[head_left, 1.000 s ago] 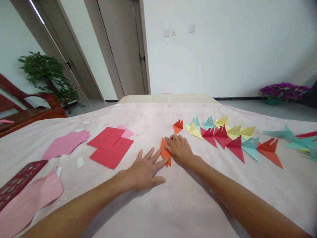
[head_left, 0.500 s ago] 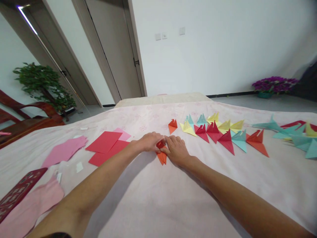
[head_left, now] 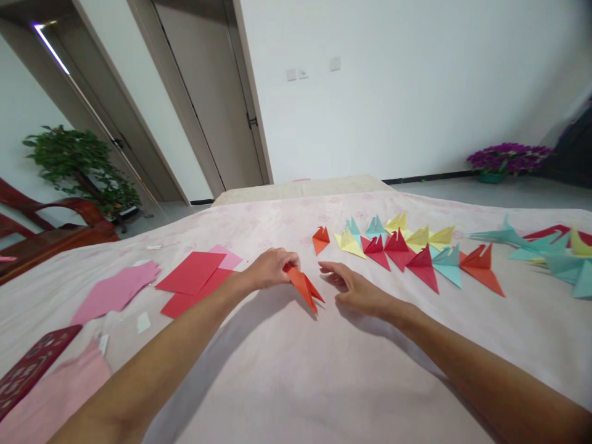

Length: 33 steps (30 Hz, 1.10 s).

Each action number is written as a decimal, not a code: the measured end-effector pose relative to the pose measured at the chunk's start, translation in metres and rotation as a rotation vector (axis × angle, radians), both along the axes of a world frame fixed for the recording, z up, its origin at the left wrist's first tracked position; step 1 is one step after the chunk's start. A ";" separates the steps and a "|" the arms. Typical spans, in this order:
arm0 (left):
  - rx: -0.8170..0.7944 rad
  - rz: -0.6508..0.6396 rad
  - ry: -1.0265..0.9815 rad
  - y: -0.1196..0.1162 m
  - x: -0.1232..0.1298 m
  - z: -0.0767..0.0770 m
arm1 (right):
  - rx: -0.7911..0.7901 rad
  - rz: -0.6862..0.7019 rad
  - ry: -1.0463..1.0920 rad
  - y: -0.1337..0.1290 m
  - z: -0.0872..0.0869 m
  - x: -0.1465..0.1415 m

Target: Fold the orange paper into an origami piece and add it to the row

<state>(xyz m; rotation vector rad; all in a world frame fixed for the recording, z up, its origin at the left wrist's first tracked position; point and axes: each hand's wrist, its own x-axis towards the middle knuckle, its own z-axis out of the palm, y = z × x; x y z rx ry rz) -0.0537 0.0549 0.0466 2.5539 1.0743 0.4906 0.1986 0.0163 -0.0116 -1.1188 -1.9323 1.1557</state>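
Note:
An orange piece of folded origami paper (head_left: 304,290) is pinched by its upper end in my left hand (head_left: 274,267), its pointed flaps spread toward me. Just to the right of it, my right hand (head_left: 354,288) is apart from the paper, fingers loosely curved and parted, holding nothing. Beyond the hands stands a small orange paper crane (head_left: 320,239). A group of paper cranes in yellow, light blue, red and orange stretches off to the right, among them a red crane (head_left: 423,266) and an orange crane (head_left: 483,266).
Left of my left arm lie red paper squares (head_left: 189,272) and pink paper sheets (head_left: 115,288). A dark red phone-like object (head_left: 34,367) rests near a pink cloth (head_left: 69,394). More light blue cranes (head_left: 571,268) sit at the far right of the pale tablecloth (head_left: 296,382).
My right hand has let go of the folded orange paper and moved right. My left hand keeps hold of it, and its pointed flaps now tilt to the right and spread apart.

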 end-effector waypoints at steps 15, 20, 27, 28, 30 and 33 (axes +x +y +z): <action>-0.344 0.436 -1.004 -0.063 0.072 -0.033 | -0.017 -0.437 0.521 -0.024 0.010 -0.043; -0.296 0.269 -0.857 -0.065 0.065 -0.027 | 0.058 -0.437 0.520 -0.021 0.007 -0.040; 0.292 0.183 -0.565 -0.044 0.041 -0.032 | 0.646 -0.262 0.120 -0.027 0.021 -0.024; 0.389 0.149 -0.508 -0.042 0.037 -0.035 | 0.683 -0.215 0.051 -0.028 0.022 -0.021; 0.494 0.084 -0.389 -0.041 0.030 -0.042 | 0.704 -0.124 -0.085 -0.030 0.021 -0.016; 0.483 0.001 -0.205 -0.046 0.021 -0.054 | 0.641 0.013 -0.225 -0.030 0.012 -0.011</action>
